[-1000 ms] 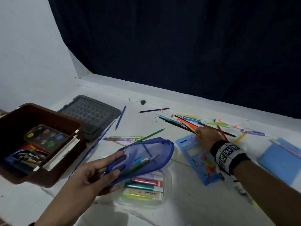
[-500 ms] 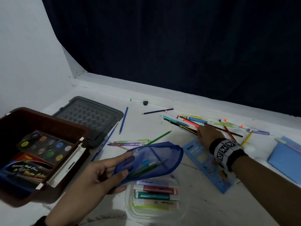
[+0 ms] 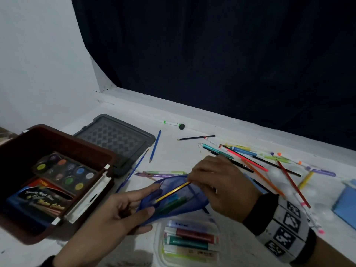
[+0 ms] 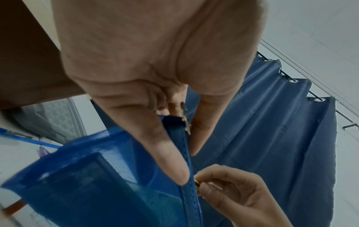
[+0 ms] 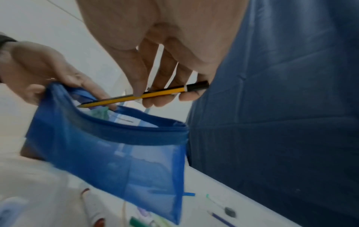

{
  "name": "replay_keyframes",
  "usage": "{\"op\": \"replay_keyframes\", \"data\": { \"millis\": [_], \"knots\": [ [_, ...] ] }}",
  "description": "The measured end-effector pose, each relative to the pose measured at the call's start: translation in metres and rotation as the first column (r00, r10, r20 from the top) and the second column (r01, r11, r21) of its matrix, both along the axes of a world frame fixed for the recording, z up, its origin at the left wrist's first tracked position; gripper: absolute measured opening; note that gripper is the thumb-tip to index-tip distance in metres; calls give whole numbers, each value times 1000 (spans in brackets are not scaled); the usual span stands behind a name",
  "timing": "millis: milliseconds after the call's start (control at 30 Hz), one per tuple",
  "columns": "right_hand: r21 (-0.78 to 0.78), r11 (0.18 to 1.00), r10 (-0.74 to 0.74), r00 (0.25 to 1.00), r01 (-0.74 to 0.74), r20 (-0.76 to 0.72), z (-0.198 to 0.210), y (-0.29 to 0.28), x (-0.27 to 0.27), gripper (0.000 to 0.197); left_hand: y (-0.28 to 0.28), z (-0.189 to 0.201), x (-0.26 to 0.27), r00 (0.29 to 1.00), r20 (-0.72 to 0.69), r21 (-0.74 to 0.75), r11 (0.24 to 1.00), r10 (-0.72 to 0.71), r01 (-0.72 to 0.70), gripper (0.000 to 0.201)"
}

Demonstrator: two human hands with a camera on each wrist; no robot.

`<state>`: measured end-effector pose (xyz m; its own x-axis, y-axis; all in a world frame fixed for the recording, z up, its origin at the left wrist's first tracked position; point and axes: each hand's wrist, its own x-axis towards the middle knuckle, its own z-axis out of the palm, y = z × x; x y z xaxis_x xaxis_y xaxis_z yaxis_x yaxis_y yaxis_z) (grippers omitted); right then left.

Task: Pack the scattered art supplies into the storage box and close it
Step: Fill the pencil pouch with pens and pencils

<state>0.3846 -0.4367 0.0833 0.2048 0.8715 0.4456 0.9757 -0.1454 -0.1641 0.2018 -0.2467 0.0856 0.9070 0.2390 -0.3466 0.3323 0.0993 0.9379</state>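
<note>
My left hand (image 3: pixel 123 207) grips the open end of a blue mesh pencil pouch (image 3: pixel 179 205), held above the table; its zip edge (image 4: pixel 186 153) runs between thumb and fingers. My right hand (image 3: pixel 219 182) pinches a yellow-and-black pencil (image 5: pixel 143 95) whose tip points into the pouch mouth (image 5: pixel 124 118). In the head view the pencil (image 3: pixel 173 191) lies slanted across the pouch opening. A green pen shows through the mesh. The brown storage box (image 3: pixel 107 157) stands open at the left, with a paint palette (image 3: pixel 65 170) and a watercolour pack (image 3: pixel 40 199) inside.
The grey lid (image 3: pixel 117 139) lies behind the box. Several coloured pencils and markers (image 3: pixel 250 158) are scattered at the right. A clear tub of markers (image 3: pixel 190 239) sits under the pouch. A blue pad (image 3: pixel 346 201) lies at the far right; a dark curtain hangs behind.
My right hand left the pencil pile with a yellow pencil and moved left to the pouch mouth. The left hand kept holding the pouch open.
</note>
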Motion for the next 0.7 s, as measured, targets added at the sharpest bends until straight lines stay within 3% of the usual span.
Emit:
{"op": "replay_keyframes", "data": {
  "millis": [67, 200, 300, 433, 500, 567, 700],
  "knots": [
    [-77, 993, 86, 996, -87, -26, -8, 10, -8, 16, 5, -2, -3, 1000, 7, -21, 1000, 9, -9, 41],
    [-109, 964, 217, 952, -244, -215, -10, 31, -18, 18, 10, -5, -8, 999, 33, -47, 999, 16, -14, 45],
    [10, 980, 191, 926, -199, -326, 4, 41, -12, 13, 14, -9, -12, 996, 17, -29, 996, 87, -86, 39],
    [160, 987, 88, 924, -30, -371, 14, 56, 21, 11, 21, -11, -24, 988, -4, 4, 988, 157, -157, 40],
    [85, 996, 2, 916, 35, -402, 3, 68, 45, 13, 24, -13, -29, 981, 2, 0, 981, 192, -192, 40],
    [-98, 995, -69, 914, 33, -399, -16, 81, 65, 10, 27, -13, -34, 977, 15, -1, 977, 215, -215, 40],
    [-451, 891, -111, 936, -55, -333, -59, 108, 83, 19, 32, -16, -40, 974, 41, 12, 975, 223, -223, 42]
  ]
}}
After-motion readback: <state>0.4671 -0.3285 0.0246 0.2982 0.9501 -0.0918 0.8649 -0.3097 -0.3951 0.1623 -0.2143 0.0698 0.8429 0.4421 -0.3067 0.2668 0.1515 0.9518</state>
